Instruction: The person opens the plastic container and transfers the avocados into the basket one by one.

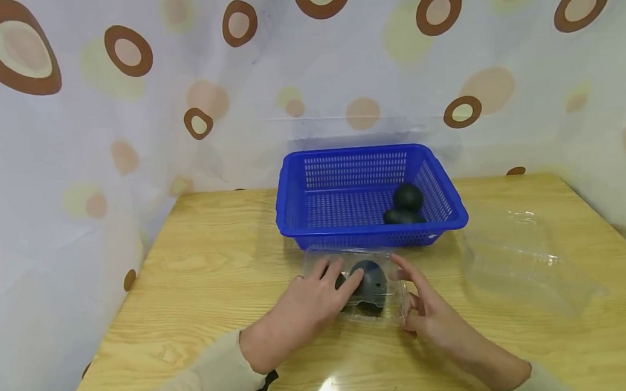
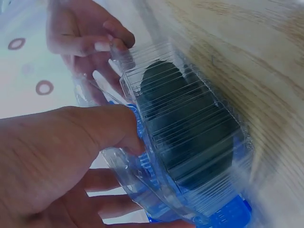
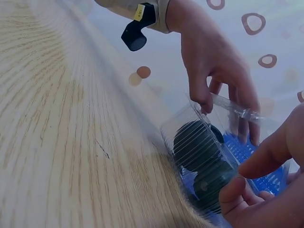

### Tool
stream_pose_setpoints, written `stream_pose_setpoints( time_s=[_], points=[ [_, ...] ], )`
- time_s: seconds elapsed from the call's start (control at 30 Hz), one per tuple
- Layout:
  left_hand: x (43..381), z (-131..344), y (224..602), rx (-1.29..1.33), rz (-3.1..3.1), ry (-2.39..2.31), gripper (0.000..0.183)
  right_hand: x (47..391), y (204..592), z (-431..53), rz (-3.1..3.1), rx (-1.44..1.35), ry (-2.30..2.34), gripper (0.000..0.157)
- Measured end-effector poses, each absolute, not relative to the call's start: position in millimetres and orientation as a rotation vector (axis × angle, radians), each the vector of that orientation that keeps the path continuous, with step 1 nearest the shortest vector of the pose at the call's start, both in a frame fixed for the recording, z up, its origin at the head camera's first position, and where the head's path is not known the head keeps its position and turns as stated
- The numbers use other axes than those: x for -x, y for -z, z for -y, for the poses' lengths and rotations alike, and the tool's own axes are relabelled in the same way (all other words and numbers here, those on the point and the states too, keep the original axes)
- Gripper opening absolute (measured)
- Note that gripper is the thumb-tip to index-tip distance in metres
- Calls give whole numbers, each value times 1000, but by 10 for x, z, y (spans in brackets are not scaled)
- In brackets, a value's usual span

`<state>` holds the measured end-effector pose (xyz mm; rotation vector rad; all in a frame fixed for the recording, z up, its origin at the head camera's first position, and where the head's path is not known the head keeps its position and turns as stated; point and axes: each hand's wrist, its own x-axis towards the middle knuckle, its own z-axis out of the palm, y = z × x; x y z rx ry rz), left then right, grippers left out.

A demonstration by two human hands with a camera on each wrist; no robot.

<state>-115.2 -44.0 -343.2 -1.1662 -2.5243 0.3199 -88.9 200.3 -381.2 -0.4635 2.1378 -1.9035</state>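
Note:
A clear plastic clamshell box [image 1: 379, 323] sits on the table in front of the blue basket, its lid lying over the top. Inside it are dark green avocados [image 1: 371, 279], seen through the ribbed wall in both wrist views [image 2: 190, 133]. My left hand [image 1: 312, 301] rests on the lid from the left, fingers spread and fairly straight, thumb against the front edge. At the right end, my right hand [image 1: 427, 311] pinches the box's rim near the corner between thumb and a finger. Its index finger reaches along the lid's far right side.
Behind the box stands a blue perforated basket [image 1: 372, 231] with several dark avocados [image 1: 408, 197] in its right part. Another clear plastic container [image 1: 519, 266] lies opened on the right of the wooden table [image 1: 197, 258]. A patterned curtain [image 1: 263, 102] hangs behind.

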Motion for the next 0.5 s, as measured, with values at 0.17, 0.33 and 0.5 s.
stream_pose_setpoints(
  time_s=[0.17,0.33,0.5],
  points=[
    [1153,430,3362,1181,2578,-298,64,882,3804,-2052,-2127,533,1921,101],
    [1241,498,3186,1155,2500,-122,56,847,3800,-2081,-2143,536,1929,104],
    [1371,535,3075,1129,2439,34,37,816,3796,-2118,-2126,564,1906,105]
  ],
)
